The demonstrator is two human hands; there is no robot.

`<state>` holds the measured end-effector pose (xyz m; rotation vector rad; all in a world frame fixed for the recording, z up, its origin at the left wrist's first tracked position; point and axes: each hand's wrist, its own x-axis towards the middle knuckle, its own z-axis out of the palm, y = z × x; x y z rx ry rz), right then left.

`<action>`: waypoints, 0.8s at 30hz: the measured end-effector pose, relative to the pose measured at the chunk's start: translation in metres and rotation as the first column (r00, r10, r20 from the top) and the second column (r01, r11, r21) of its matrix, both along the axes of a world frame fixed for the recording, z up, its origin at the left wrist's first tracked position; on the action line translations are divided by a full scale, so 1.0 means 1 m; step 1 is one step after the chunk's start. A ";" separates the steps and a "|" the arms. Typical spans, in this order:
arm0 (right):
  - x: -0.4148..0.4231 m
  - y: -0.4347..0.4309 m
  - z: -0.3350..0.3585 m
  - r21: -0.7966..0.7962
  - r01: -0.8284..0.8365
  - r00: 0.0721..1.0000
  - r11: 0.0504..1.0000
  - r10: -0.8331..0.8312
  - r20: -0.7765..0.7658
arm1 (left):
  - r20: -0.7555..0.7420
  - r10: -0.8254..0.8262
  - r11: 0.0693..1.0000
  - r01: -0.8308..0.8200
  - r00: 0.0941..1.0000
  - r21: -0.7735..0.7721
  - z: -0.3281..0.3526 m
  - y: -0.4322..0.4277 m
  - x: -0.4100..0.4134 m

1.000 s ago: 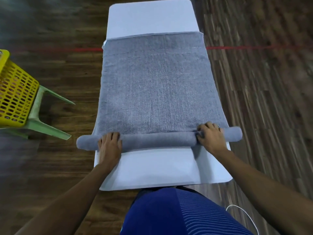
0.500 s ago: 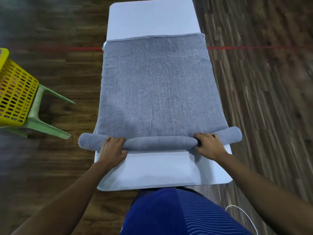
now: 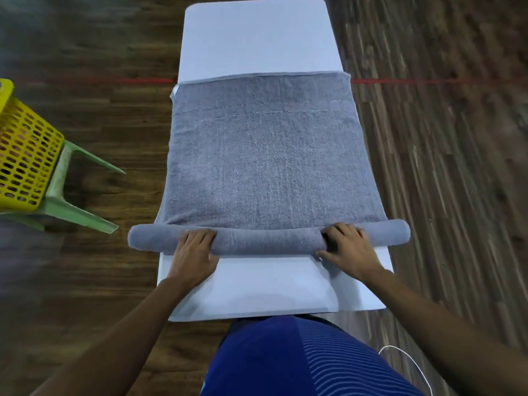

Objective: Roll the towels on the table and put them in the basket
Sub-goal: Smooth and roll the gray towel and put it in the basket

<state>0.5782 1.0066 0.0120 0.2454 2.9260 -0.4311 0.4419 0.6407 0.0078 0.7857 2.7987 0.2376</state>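
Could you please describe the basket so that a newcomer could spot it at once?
Start at the long white table in the middle of the dark wooden floor, then look to the far left. There the yellow plastic basket sits on a pale green plastic stool; its grid of holes sets it apart.

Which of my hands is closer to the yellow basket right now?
Your left hand, gripping the towel roll's left part. The basket sits left of the table; your right hand grips the roll's right part.

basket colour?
Yellow, with a perforated wall; the basket shows at left in the head view.
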 end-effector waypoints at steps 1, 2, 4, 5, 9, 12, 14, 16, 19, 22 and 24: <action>0.004 0.000 -0.003 0.019 -0.019 1.000 1.000 0.019 0.017 | 0.012 -0.028 0.999 0.028 1.000 -0.044 -0.002 -0.002 0.000; 0.007 0.000 -0.006 0.028 -0.026 1.000 0.999 0.026 0.018 | 0.019 -0.037 0.997 0.038 0.999 -0.061 -0.004 -0.005 -0.001; 0.008 0.000 -0.007 0.035 -0.011 1.000 0.999 0.011 -0.001 | -0.018 -0.035 0.999 0.035 0.999 -0.040 -0.005 -0.007 -0.003; 0.006 0.001 -0.006 0.042 -0.004 1.000 0.999 0.003 0.007 | -0.030 -0.028 0.999 0.027 0.999 -0.020 -0.005 -0.007 -0.004; -0.011 0.005 0.016 0.010 -0.015 0.971 1.000 0.013 0.238 | 0.085 -0.013 0.994 0.021 0.996 -0.103 0.016 0.000 -0.012; -0.020 0.010 0.020 0.028 0.007 0.947 1.000 -0.016 0.320 | 0.164 0.045 0.994 -0.027 0.985 -0.110 0.022 0.001 -0.023; -0.020 0.012 0.015 0.109 0.054 0.990 0.993 -0.067 0.121 | 0.081 0.078 0.996 -0.075 0.994 -0.039 0.018 0.001 -0.029; -0.016 0.007 0.010 0.093 0.093 0.993 0.991 -0.086 -0.080 | -0.017 0.086 0.994 -0.085 0.996 0.065 0.013 0.001 -0.031; -0.005 -0.001 0.003 0.045 0.046 0.991 0.998 -0.040 -0.125 | -0.062 0.045 0.989 -0.035 0.997 0.143 0.010 0.003 -0.020; 0.004 -0.004 -0.007 0.073 -0.016 0.999 0.997 0.020 -0.044 | -0.062 -0.085 0.996 0.087 0.994 0.031 0.000 -0.002 -0.008; -0.002 -0.001 -0.011 0.097 -0.032 0.999 0.995 0.034 -0.018 | 0.007 -0.109 0.994 0.109 0.994 -0.029 -0.004 -0.006 -0.009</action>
